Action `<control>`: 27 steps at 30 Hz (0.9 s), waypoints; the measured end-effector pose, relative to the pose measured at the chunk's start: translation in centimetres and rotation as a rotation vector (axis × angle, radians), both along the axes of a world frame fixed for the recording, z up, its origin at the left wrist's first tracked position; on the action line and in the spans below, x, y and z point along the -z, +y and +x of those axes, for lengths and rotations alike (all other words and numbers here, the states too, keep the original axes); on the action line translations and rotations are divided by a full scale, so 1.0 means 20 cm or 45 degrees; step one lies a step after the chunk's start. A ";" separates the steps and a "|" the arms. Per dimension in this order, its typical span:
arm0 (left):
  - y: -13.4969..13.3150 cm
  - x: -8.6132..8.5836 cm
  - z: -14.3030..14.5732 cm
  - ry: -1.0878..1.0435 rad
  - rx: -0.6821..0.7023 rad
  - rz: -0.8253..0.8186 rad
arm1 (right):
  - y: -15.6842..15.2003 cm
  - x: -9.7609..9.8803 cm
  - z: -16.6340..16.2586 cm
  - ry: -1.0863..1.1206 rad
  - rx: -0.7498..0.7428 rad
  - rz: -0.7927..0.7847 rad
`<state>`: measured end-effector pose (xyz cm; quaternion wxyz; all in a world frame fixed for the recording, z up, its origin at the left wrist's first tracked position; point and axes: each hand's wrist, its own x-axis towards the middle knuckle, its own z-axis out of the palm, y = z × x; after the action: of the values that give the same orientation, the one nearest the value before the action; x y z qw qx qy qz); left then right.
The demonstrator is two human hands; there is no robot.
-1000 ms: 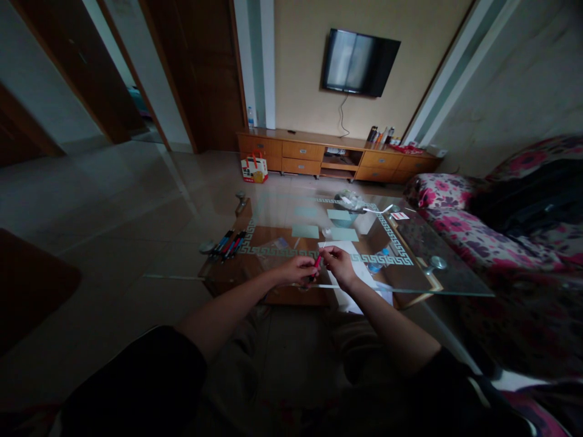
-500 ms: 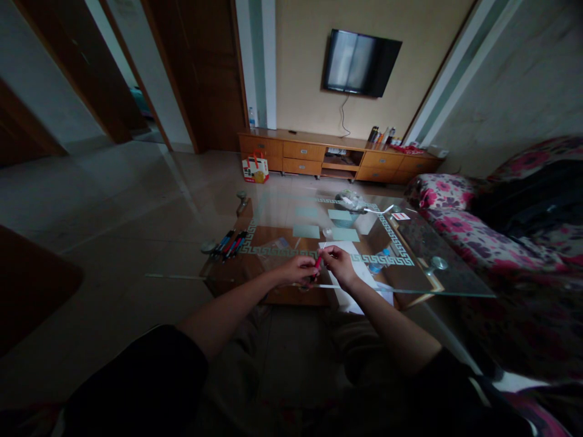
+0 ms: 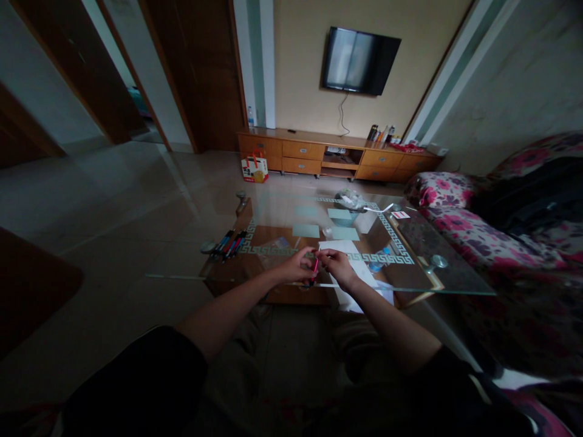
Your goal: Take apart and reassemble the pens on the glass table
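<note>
Over the near edge of the glass coffee table, my left hand is closed around a red pen held nearly upright. Its dark lower end pokes out under my fingers. My right hand has its fingertips pinched at the upper part of the same pen. A thin pale tip shows just above the fingers; whether it belongs to the pen I cannot tell. Several pens in black, blue and red lie side by side at the table's left end.
White paper and a blue-capped bottle show beneath the glass to the right. A plastic bag and a red-and-white card are farther back. A floral sofa stands right, a TV cabinet behind.
My left fingers have shifted up a little around the pen, and the right fingertips have moved slightly. The pen stands a bit more upright. Nothing else on the table has moved.
</note>
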<state>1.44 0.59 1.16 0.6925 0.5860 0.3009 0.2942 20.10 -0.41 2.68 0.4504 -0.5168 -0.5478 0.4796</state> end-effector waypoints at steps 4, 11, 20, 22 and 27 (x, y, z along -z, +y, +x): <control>0.01 0.02 0.00 0.005 0.035 0.023 | 0.01 0.01 0.00 -0.010 -0.014 0.000; 0.02 0.05 -0.01 -0.006 0.073 0.044 | 0.01 0.03 0.01 -0.016 -0.073 0.021; 0.03 0.04 0.00 0.032 -0.010 0.083 | 0.03 0.05 0.02 -0.125 -0.013 0.130; 0.03 0.03 0.00 0.033 -0.061 0.076 | 0.05 0.04 0.05 -0.184 0.160 0.199; 0.03 0.00 0.00 0.034 -0.239 0.121 | 0.06 -0.03 0.16 -0.572 0.415 0.531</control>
<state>1.50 1.24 1.12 0.6291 0.5914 0.3495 0.3638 23.27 0.80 3.35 0.4851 -0.5868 -0.6299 0.1534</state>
